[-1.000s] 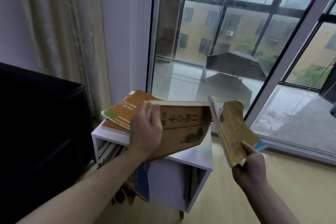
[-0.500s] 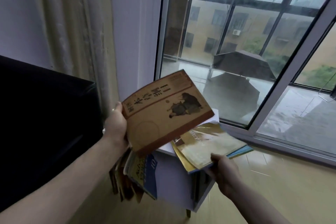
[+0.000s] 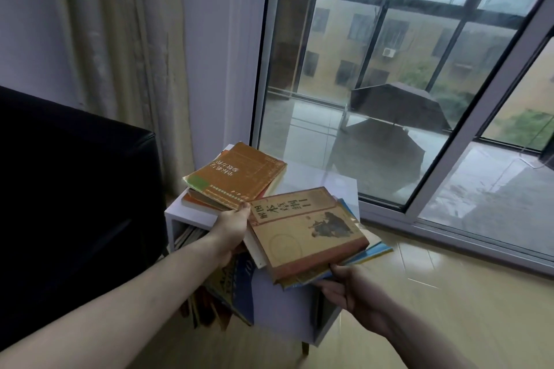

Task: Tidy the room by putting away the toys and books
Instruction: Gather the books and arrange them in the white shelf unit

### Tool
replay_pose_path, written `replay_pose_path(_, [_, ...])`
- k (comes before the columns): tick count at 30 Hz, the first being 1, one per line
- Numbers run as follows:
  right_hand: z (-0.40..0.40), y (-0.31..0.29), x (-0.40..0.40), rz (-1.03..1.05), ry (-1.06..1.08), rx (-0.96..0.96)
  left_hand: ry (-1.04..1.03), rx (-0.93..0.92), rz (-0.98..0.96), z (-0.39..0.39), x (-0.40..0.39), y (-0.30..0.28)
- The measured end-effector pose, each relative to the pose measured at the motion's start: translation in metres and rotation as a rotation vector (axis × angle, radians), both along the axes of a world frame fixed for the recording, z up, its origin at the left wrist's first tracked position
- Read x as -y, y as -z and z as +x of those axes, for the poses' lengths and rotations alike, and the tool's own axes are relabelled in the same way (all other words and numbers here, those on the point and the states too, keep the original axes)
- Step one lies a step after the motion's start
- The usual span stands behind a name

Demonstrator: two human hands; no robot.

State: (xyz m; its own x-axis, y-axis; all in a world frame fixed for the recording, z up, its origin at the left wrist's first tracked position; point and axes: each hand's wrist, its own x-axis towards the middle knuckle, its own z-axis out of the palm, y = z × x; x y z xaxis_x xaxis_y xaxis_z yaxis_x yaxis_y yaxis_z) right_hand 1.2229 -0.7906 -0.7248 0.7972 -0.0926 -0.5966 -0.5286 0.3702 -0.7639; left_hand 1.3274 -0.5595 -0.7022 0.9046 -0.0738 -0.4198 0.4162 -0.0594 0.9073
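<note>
A corner of a room with a pale yellow wood floor (image 3: 449,308), a cream curtain (image 3: 126,48) and a large sliding glass window (image 3: 389,84) looking onto a wet balcony holds a small white cube shelf unit (image 3: 287,311), whose top serves as the surface, just beside a black leather armchair (image 3: 75,204). The left hand (image 3: 232,229) reaches forward with the forearm stretched out from the lower left, its thumb lying along the left edge of a tan hardback book with a dark red spine band (image 3: 302,234) and its fingers hidden beneath, so it grips that book. The right hand (image 3: 347,290) comes in from the lower right, thumb on top, gripping the near edge of a stack of thin yellow and blue paperbacks (image 3: 371,250) that lies under the tan book. The cover carries large Chinese characters, seen upside down, and a dark drawing of figures. On the surface rests a pile of orange-brown paperbacks (image 3: 236,174) with upside-down Chinese lettering and a green patch at one corner. More books (image 3: 230,287) spill from the open compartment below.
</note>
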Motion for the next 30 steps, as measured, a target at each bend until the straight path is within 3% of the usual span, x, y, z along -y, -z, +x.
replay_pose_path(5, [-0.002, 0.001, 0.004, 0.001, -0.035, -0.006, 0.168, 0.044, 0.089, 0.000, 0.012, 0.015])
replay_pose_path(12, [-0.017, -0.021, 0.004, 0.030, -0.195, -0.056, 0.419, 0.108, 0.471, -0.003, 0.011, 0.018])
replay_pose_path(15, [-0.020, -0.011, -0.007, -0.019, -0.121, -0.076, 0.429, 0.262, 0.740, 0.001, 0.001, 0.023])
replay_pose_path(17, [-0.018, 0.002, -0.017, -0.105, -0.042, -0.066, 0.423, 0.268, 0.792, 0.003, -0.003, 0.025])
replay_pose_path(21, [-0.017, 0.007, -0.033, -0.121, -0.039, -0.109, 0.525, 0.040, 0.492, -0.009, 0.003, 0.024])
replay_pose_path(24, [-0.024, -0.011, -0.030, -0.241, -0.307, -0.169, 0.527, -0.038, 0.324, -0.028, 0.016, 0.024])
replay_pose_path(27, [-0.034, -0.028, -0.014, -0.543, -0.531, -0.130, 0.489, -0.033, 0.216, -0.036, 0.024, 0.030])
replay_pose_path(30, [-0.035, -0.040, 0.005, -0.775, -0.221, 0.138, 0.472, -0.066, 0.149, -0.034, 0.025, 0.030])
